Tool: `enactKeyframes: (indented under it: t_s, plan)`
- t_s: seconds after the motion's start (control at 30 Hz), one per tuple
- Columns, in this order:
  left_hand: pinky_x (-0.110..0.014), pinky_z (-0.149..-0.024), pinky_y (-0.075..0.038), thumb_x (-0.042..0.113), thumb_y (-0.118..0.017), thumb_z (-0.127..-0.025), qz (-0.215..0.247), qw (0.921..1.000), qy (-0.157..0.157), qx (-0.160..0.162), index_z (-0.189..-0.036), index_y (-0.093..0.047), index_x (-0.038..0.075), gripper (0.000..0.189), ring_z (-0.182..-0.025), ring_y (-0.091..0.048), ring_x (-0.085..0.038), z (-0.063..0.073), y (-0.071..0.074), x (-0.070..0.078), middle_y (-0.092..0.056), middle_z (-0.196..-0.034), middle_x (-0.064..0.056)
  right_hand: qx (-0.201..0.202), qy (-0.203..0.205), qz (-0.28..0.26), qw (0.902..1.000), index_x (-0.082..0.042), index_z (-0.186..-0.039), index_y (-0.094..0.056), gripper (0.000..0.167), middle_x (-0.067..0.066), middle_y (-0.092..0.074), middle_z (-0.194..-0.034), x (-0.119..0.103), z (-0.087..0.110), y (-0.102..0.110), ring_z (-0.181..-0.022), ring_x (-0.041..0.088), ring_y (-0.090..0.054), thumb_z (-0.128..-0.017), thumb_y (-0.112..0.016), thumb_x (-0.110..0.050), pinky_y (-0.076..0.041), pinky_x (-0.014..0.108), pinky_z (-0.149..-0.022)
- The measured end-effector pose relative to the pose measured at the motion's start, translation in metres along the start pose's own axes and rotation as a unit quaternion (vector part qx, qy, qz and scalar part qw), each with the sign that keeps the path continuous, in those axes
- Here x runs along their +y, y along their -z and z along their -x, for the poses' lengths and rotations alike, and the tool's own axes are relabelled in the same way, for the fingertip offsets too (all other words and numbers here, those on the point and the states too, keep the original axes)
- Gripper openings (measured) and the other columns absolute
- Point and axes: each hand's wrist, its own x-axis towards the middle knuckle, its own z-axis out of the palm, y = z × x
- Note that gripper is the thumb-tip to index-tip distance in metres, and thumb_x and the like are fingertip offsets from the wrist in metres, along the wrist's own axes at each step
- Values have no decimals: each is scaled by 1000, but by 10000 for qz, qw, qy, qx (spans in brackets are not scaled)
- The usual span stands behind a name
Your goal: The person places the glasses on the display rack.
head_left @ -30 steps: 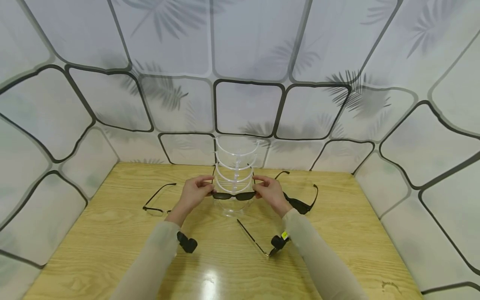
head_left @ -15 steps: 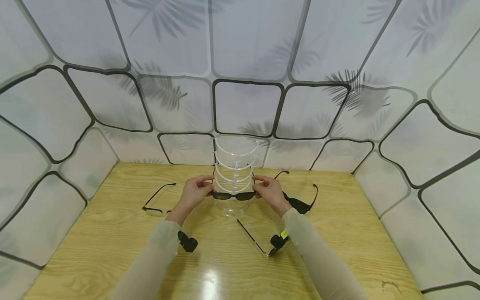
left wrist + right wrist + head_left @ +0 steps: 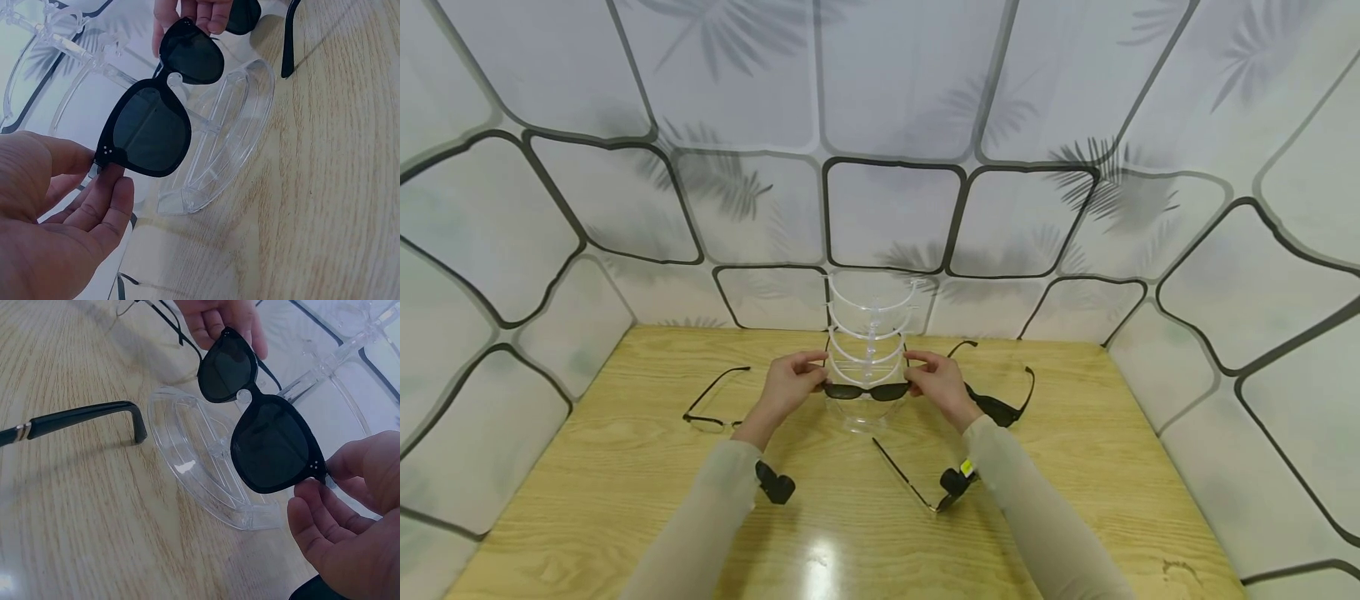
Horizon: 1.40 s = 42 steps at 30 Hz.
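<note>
A pair of black sunglasses [image 3: 866, 392] with dark lenses sits at a low tier of the clear display stand [image 3: 870, 337], its front facing me. My left hand [image 3: 787, 387] pinches the frame at its left hinge, and my right hand [image 3: 942, 385] pinches the opposite hinge. In the left wrist view, the left fingers [image 3: 115, 206] lie around the corner of the sunglasses [image 3: 153, 128], whose bridge meets the stand's clear nose piece. The right wrist view has the right thumb and fingers at the other corner, above the stand's curved base [image 3: 200, 481].
Metal-rimmed eyeglasses [image 3: 715, 419] lie left of the stand on the wooden table [image 3: 820, 533]. Other black sunglasses [image 3: 996, 410] rest to the right. Nearer me, another pair with a thin temple arm [image 3: 904, 475] is partly hidden by the right wrist camera. Patterned cloth walls surround the table.
</note>
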Motion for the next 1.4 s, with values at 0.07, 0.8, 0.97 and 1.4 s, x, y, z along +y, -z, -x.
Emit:
enactKeyframes:
  t_s: [0.07,0.8,0.97,1.4]
  plan:
    - [-22,-77,-62,-2,-64,-101,-11,10000,-10,-18,-136,-68,-4,35,-89,-75,-17,0,0,-1,-73,-117,-30,9,14,7,10000,-5,-138,-69,41,13,-77,-95,0,0,0,-61,7,-64,-98,-68,-5,-64,41,-78]
    - [-27,-76,-63,-3,-63,-101,-32,9999,35,-146,-136,-64,-11,36,-84,-74,-15,9,2,13,-70,-118,-37,-44,87,44,9999,-3,-138,-69,39,9,-75,-91,4,-3,0,-62,8,-64,-99,-67,-7,-64,38,-76]
    - [-22,-73,-61,0,-64,-101,-55,9999,-3,-92,-135,-68,-5,35,-78,-71,-8,2,1,0,-74,-115,-32,-113,69,53,9999,0,-141,-65,42,12,-75,-94,3,-1,1,-64,10,-65,-101,-67,-9,-64,45,-79]
    - [-26,-75,-62,3,-64,-102,-358,9993,-122,-32,-134,-69,-4,33,-77,-71,-9,0,0,-3,-74,-113,-31,-114,59,171,9998,-5,-140,-68,39,6,-73,-90,2,0,2,-67,13,-67,-101,-68,-12,-64,43,-79]
